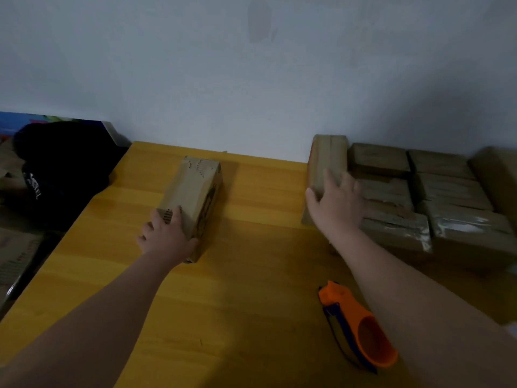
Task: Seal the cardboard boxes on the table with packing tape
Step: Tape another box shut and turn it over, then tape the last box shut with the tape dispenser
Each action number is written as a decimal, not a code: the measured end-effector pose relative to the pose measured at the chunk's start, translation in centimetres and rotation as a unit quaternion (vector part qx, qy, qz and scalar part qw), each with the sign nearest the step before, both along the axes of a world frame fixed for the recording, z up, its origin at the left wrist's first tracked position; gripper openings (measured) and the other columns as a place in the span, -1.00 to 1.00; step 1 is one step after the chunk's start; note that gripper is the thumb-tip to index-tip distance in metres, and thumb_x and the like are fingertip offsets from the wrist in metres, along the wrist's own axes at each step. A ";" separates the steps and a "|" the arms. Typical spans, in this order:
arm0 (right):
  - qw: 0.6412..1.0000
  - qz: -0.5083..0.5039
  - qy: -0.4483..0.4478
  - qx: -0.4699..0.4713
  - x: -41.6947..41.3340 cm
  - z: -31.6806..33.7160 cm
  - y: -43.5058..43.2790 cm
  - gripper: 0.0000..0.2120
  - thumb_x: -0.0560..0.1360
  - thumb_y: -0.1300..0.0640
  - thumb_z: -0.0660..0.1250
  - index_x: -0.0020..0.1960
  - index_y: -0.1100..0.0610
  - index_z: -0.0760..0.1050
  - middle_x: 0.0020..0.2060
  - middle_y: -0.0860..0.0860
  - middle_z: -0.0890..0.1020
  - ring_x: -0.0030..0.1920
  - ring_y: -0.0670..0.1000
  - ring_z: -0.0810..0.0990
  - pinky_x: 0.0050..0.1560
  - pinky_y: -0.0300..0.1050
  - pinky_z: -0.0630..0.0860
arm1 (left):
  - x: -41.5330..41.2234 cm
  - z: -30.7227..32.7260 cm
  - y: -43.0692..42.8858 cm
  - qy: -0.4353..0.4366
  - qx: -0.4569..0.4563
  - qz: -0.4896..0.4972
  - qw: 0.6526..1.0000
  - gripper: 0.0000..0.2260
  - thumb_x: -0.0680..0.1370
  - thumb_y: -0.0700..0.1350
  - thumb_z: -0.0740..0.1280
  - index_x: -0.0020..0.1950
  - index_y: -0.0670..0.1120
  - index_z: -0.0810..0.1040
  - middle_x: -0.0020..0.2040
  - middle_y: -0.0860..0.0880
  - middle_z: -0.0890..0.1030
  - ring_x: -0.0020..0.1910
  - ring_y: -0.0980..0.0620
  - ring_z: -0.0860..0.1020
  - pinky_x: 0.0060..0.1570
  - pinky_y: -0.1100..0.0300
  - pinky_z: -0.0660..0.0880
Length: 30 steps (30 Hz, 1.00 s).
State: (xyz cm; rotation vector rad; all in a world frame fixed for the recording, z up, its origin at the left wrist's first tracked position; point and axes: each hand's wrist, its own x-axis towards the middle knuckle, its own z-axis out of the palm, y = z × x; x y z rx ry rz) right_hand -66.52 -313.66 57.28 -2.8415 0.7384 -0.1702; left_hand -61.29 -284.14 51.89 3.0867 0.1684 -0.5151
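Note:
A long cardboard box [195,191] lies on the yellow wooden table [246,275], pointing away from me. My left hand [165,233] grips its near end, fingers on top and thumb down the right side. Against the wall at the right, a taped box [326,161] leans on a stack of taped boxes [436,197]. My right hand [335,203] grips this leaning box, thumb on its left face and fingers spread over its top. An orange and blue tape dispenser [358,329] lies on the table near me, under my right forearm.
A black bag [64,169] sits off the table's left edge, with a colourful flat panel [70,121] behind it and cardboard [14,256] lower left. A pale wall runs along the table's far edge.

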 end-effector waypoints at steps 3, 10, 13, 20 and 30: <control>0.998 0.046 -0.037 0.002 -3.4 -0.5 1.0 -0.48 0.58 -0.09 0.21 0.50 0.00 0.23 0.42 0.06 0.29 0.40 0.12 0.25 0.30 0.03 0.37 | -1.7 0.1 -0.7 0.008 -0.006 -0.037 0.999 -0.21 0.49 0.25 0.28 0.56 0.15 -0.13 0.53 -0.15 -0.13 0.43 -0.28 0.12 0.35 -0.19 0.21; 0.990 0.041 0.122 0.066 -14.0 -4.7 1.1 -0.47 0.58 -0.11 0.22 0.50 -0.01 0.21 0.32 0.03 0.35 0.33 0.03 0.34 0.17 -0.13 0.44 | -6.6 -0.3 -1.2 0.046 -0.068 -0.201 0.976 -0.21 0.54 0.15 0.29 0.56 0.14 -0.19 0.54 -0.11 -0.26 0.49 -0.31 -0.10 0.43 -0.19 0.16; 0.983 -0.002 0.171 0.061 -17.6 -6.1 1.1 -0.33 0.54 -0.21 0.25 0.52 0.02 0.11 0.30 0.05 0.29 0.28 0.04 0.39 0.08 -0.17 0.43 | -8.6 -0.3 -1.3 0.057 -0.085 -0.244 0.964 -0.21 0.55 0.13 0.30 0.56 0.16 -0.21 0.54 -0.07 -0.30 0.51 -0.29 -0.17 0.43 -0.19 0.16; 0.973 -0.105 0.173 0.110 -20.8 -7.2 1.8 -0.31 0.46 -0.08 0.43 0.41 0.12 0.15 0.02 -0.01 0.57 0.03 0.02 0.61 -0.15 -0.12 0.52 | -11.7 0.5 -2.4 0.073 -0.106 -0.300 0.945 -0.24 0.55 0.06 0.34 0.56 0.19 -0.11 0.55 -0.01 -0.30 0.52 -0.23 -0.20 0.40 -0.21 0.22; 0.963 -0.157 -0.140 0.166 -21.6 -3.3 -0.4 -0.68 0.55 0.19 0.30 0.29 0.15 0.42 0.08 0.15 0.57 0.04 0.20 0.54 -0.11 -0.06 0.38 | -13.7 0.2 -2.7 0.073 -0.156 -0.329 0.929 -0.33 0.54 -0.05 0.34 0.55 0.18 0.08 0.56 0.04 -0.26 0.53 -0.17 -0.21 0.42 -0.21 0.15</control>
